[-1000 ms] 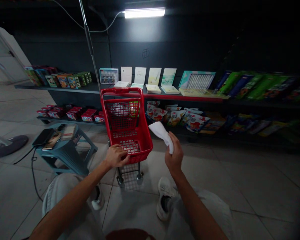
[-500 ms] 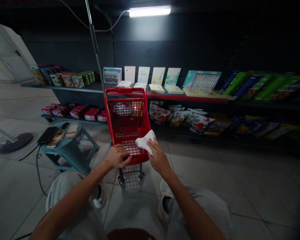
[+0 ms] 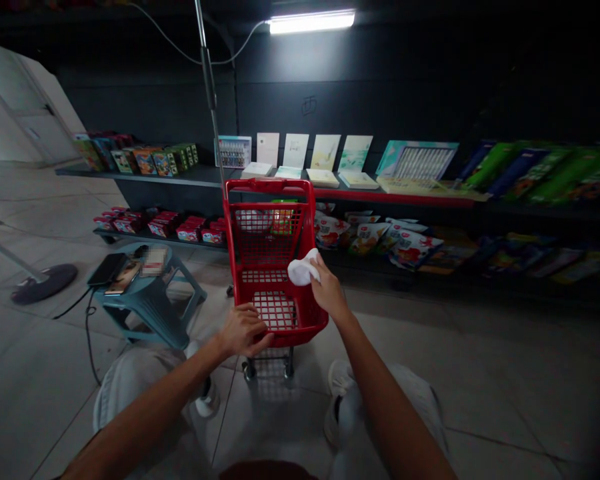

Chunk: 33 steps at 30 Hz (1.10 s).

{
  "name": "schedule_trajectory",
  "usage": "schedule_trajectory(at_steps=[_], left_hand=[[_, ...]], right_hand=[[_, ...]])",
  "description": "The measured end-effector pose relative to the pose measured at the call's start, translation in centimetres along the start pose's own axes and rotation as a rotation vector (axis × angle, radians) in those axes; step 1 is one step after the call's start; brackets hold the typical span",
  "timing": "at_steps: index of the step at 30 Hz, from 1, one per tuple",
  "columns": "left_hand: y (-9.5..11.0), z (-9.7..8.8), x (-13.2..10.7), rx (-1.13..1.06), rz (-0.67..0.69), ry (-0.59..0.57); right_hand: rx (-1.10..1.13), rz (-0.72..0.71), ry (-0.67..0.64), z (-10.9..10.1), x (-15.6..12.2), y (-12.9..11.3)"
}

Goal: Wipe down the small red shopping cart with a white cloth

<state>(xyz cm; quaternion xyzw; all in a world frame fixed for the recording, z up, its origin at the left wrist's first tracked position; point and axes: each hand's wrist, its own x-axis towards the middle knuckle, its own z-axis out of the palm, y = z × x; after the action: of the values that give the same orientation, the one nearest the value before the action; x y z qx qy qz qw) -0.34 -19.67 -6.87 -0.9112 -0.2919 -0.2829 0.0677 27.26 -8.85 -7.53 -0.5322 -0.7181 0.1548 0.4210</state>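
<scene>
Head view, dim room, one strip light [image 3: 311, 21] overhead. The person is seated low on a tiled floor, knees apart.

- Small red cart [image 3: 260, 243] stands between the feet, upright on its wheels, with its handle at the far end. The wheels are partly hidden under the basket.
- Left hand [image 3: 243, 331]: clenched over the near rim of the cart, fingers curled onto the mesh. The thumb side is hidden.
- Right hand [image 3: 329, 293]: grasping a white cloth [image 3: 301, 271], bunched up and pressed at the top of the cart's right wall. The fingertips are buried in the cloth, and I cannot tell how much of it lies inside the basket.
- Behind the cart's far mesh are white and green-orange shapes. I cannot tell whether they sit in the cart or on the shelf beyond.
- Left of the cart is a teal stool [image 3: 147, 303] carrying two phones [image 3: 111, 268] and a blurred-out card.
- A thin pole [image 3: 209, 80] rises behind the cart, its foot hidden by the handle.
- Upper shelf [image 3: 195, 177]: boxes at left, propped books in the middle and green packs at right that smear into darkness. Snack bags [image 3: 370, 237] are on the lower shelf.
- Round stand base [image 3: 44, 283] at far left, its post cut off by the frame.
- Lower right corner is black, and both forearms are cut off at the bottom edge.
</scene>
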Motion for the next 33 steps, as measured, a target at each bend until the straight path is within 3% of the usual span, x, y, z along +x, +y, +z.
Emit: schedule_trajectory(at_steps=[4,11,15,20,27,31,33], left_hand=[[0.9,-0.8,-0.7,-0.014,0.000,-0.029],[2.3,-3.1,-0.3,-0.159,-0.001,-0.269],[1.9,-4.3,0.8,-0.274,-0.112,-0.177],[-2.1,-4.3,2.2,-0.157,-0.362,0.019],[-9.5,-0.5,4.9,-0.034,-0.651,0.102],[-10.6,0.0,5.5,-0.059,-0.788,0.188],[-10.5,-0.4,5.3,-0.083,-0.854,0.175]], right_hand=[[0.009,0.007,0.037,0.2,1.6,1.2],[-0.039,0.000,0.055,-0.1,2.2,2.6],[-0.042,-0.006,0.035,-0.2,1.8,2.1],[-0.032,-0.002,0.022,0.0,1.4,1.4],[-0.036,-0.019,0.041,0.2,0.4,-0.9],[-0.044,-0.056,0.129,-0.3,-0.1,-3.1],[-0.035,-0.109,0.212,-0.7,-0.4,-4.3]])
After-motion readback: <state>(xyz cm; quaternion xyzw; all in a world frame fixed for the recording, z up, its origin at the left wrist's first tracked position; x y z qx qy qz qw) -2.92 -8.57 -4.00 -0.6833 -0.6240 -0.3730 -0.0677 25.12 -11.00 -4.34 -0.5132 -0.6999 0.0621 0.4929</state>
